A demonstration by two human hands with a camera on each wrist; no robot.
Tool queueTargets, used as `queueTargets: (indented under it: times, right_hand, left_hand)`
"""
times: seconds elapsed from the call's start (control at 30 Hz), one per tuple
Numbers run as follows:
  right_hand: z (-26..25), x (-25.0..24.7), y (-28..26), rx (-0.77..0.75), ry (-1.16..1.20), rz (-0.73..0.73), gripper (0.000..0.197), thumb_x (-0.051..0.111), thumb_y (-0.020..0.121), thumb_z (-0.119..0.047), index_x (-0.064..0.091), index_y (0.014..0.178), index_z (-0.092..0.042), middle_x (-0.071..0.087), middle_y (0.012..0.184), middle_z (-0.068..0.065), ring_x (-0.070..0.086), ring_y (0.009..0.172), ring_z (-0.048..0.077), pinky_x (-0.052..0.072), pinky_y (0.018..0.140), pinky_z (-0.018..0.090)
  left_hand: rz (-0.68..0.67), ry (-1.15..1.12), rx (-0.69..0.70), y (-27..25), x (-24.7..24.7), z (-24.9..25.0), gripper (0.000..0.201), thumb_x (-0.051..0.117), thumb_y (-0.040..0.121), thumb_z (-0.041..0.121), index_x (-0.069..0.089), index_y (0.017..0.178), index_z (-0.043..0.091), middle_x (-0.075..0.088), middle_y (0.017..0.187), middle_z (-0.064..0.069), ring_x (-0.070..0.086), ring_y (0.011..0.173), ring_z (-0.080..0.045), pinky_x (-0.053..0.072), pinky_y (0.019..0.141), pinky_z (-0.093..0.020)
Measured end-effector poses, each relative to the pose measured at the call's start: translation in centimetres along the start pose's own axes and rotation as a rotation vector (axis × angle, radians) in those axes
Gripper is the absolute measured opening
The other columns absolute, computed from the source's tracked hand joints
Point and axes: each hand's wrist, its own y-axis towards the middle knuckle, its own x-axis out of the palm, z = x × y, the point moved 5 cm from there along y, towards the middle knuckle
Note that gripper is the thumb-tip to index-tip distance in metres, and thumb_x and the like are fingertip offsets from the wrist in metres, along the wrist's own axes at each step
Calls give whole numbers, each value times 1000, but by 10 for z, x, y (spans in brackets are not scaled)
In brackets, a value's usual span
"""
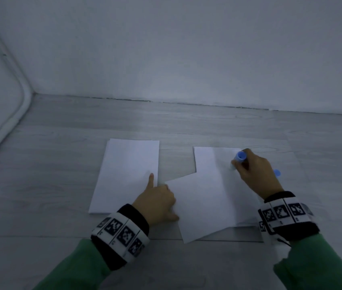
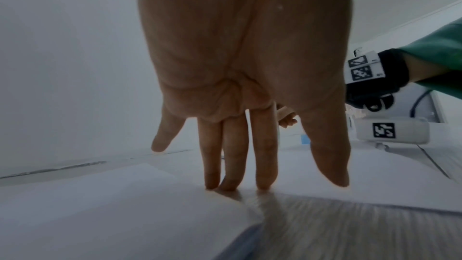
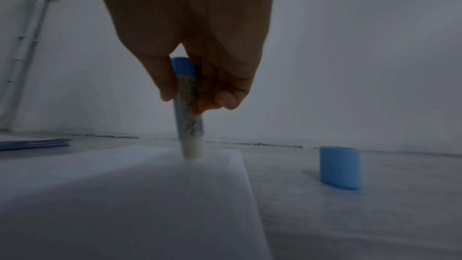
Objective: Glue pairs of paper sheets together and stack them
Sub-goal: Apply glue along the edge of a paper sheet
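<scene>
While half-hidden overhead, wrist view shows cap [image 3: 340, 167] upright.

Around the right-hand paper sheets [image 1: 211, 197], bare floor [image 1: 165, 124] lay open beyond them to the wall [image 1: 186, 49]. Left of them a narrow floor strip separated the paper stack [image 1: 124, 174]. Just right stood the blue cap [image 3: 340, 167].

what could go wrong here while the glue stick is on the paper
The right hand presses the glue stick near the top sheet's far corner; the left hand only pins the opposite edge, so the sheet might wrinkle or skew. The cap stands loose beside the paper and could get knocked away.
</scene>
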Motion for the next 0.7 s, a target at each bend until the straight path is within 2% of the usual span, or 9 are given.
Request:
queueTargets:
  times: [0.1, 0.17, 0.23, 0.27, 0.33, 0.4, 0.5, 0.6, 0.7]
  right_hand:
    - [-20, -8, -14, -89, 124, 118, 13, 59, 90, -16, 54, 87, -4, 55, 62, 6, 49, 54, 14, 33, 51, 14]
    - [-45, -3, -27, -199, 271, 57, 9, 61, 89, -18, 56, 86, -11, 55, 61, -4, 51, 53, 5, 36, 53, 7]
    - [-70, 13, -38, -271, 347, -90, 9, 63, 88, -21, 57, 91, -14, 57, 66, -9, 53, 58, 0, 38, 56, 7]
    - [-80, 23, -42, -296, 350, -162, 12, 63, 88, -23, 58, 94, -14, 59, 69, -7, 54, 60, 1, 40, 58, 10]
    - [-97, 40, -46, -356, 317, -253, 15, 61, 89, -24, 58, 96, -11, 61, 72, 1, 52, 60, 6, 41, 60, 16]
    - [-108, 52, -47, -405, 277, -290, 14, 60, 91, -21, 57, 95, -8, 59, 71, 5, 48, 58, 8, 39, 59, 18]
    - [-115, 62, -46, -441, 220, -321, 16, 58, 92, -20, 56, 95, -4, 56, 70, 7, 46, 59, 12, 37, 59, 23]
    - [-116, 65, -47, -474, 170, -335, 19, 56, 93, -22, 56, 95, -4, 58, 74, 9, 48, 63, 18, 39, 63, 28]
    - [-115, 65, -51, -489, 145, -335, 18, 56, 93, -24, 56, 95, -6, 57, 76, 7, 48, 65, 17, 40, 64, 29]
  left_hand:
    - [56, -135, -34, 2, -6, -9, 42, 41, 96, 41, 62, 116, 10, 60, 118, -5, 49, 115, -21, -6, 114, -51]
    - [124, -247, -46, 3, -9, -17, 33, 42, 97, 24, 60, 122, 11, 61, 122, -4, 51, 113, -22, 0, 117, -43]
    - [185, -409, -52, 2, -10, -24, 35, 40, 95, 10, 53, 127, 11, 61, 121, -8, 50, 103, -23, 18, 113, -36]
    - [222, -491, -51, 1, -10, -25, 35, 39, 93, 5, 50, 126, 11, 60, 119, -11, 46, 98, -22, 28, 104, -32]
    - [279, -602, -42, -3, -12, -25, 35, 38, 89, -1, 42, 122, 11, 53, 120, -14, 45, 101, -24, 33, 91, -30]
    - [296, -637, -46, -5, -12, -25, 37, 39, 87, -4, 38, 121, 9, 44, 124, -15, 46, 110, -30, 34, 96, -32]
    - [276, -579, -62, -3, -13, -25, 39, 38, 89, -3, 36, 126, 8, 42, 128, -14, 42, 117, -30, 26, 104, -33]
    - [202, -317, -55, 0, -13, -22, 39, 39, 92, 4, 41, 131, 5, 36, 140, -13, 33, 130, -23, 4, 116, -35]
    - [155, -115, -29, 2, -9, -19, 38, 39, 94, 11, 49, 130, 5, 27, 150, -13, 23, 139, -18, -6, 116, -38]
